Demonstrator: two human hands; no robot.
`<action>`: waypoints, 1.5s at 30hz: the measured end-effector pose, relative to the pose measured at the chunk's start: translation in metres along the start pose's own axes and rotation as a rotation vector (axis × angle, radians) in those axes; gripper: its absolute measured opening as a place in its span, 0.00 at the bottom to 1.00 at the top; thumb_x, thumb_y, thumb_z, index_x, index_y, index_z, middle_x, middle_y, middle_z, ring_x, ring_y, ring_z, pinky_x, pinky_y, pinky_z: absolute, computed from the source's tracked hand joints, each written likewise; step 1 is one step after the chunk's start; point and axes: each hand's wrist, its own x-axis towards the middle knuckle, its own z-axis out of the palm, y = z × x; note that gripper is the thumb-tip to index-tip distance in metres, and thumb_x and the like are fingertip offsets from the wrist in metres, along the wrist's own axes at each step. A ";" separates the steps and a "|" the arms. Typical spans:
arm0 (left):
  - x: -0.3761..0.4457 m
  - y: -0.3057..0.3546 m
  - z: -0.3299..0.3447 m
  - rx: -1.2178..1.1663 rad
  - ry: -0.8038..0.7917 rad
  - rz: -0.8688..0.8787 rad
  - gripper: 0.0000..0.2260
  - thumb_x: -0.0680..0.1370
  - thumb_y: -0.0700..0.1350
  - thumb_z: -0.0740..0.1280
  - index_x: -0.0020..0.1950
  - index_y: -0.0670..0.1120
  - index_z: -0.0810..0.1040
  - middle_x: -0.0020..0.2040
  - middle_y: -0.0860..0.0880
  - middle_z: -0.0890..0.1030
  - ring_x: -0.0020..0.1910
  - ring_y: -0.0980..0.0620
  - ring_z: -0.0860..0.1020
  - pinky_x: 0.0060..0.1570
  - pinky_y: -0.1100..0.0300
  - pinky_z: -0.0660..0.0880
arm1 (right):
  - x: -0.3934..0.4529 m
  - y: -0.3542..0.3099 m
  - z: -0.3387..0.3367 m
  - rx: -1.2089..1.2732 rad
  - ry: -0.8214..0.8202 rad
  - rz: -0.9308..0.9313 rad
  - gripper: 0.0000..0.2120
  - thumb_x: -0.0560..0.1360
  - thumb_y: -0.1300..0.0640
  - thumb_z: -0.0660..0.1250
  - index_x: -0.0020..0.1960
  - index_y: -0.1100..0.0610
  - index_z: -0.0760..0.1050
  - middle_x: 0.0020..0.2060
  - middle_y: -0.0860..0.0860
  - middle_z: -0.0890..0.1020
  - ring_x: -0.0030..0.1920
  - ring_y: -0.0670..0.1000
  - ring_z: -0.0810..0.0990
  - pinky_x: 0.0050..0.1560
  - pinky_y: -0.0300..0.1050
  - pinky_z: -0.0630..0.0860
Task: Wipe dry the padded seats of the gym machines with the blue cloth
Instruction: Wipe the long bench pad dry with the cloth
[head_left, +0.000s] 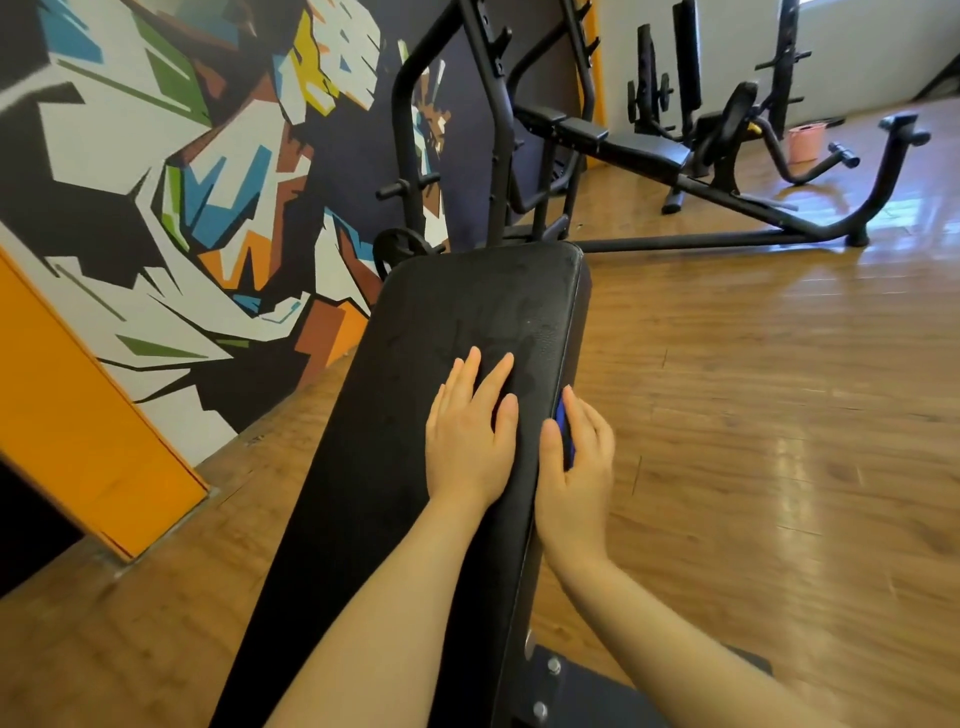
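Pressing flat on the padded bench seat (467, 322), the left hand (470, 436) lies open while the right hand (574, 467) grips the blue cloth (563, 426) against the seat's right edge, along its length.

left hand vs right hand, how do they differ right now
The left hand lies flat, fingers straight, on top of the black padded bench seat, holding nothing. The right hand curls at the seat's right edge, pressing the blue cloth against it. Both touch the same seat.
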 end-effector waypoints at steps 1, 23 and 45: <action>0.000 0.000 0.000 0.002 0.001 -0.001 0.20 0.84 0.51 0.55 0.77 0.58 0.61 0.79 0.53 0.57 0.79 0.54 0.51 0.76 0.54 0.50 | -0.009 0.003 0.000 -0.002 0.004 -0.001 0.20 0.81 0.55 0.61 0.73 0.52 0.67 0.66 0.44 0.68 0.66 0.40 0.67 0.61 0.21 0.61; 0.000 -0.001 0.000 0.012 0.015 -0.016 0.20 0.84 0.51 0.55 0.76 0.57 0.62 0.79 0.53 0.58 0.78 0.54 0.52 0.75 0.54 0.52 | 0.014 -0.002 0.000 -0.056 -0.003 -0.051 0.20 0.82 0.56 0.58 0.74 0.55 0.67 0.68 0.47 0.70 0.66 0.39 0.67 0.60 0.20 0.60; -0.122 -0.026 -0.019 0.165 -0.162 -0.063 0.21 0.83 0.54 0.48 0.74 0.66 0.44 0.79 0.58 0.44 0.75 0.61 0.38 0.74 0.58 0.43 | 0.005 -0.016 -0.009 0.001 -0.030 0.084 0.23 0.83 0.52 0.58 0.77 0.52 0.61 0.74 0.50 0.65 0.74 0.47 0.62 0.73 0.46 0.60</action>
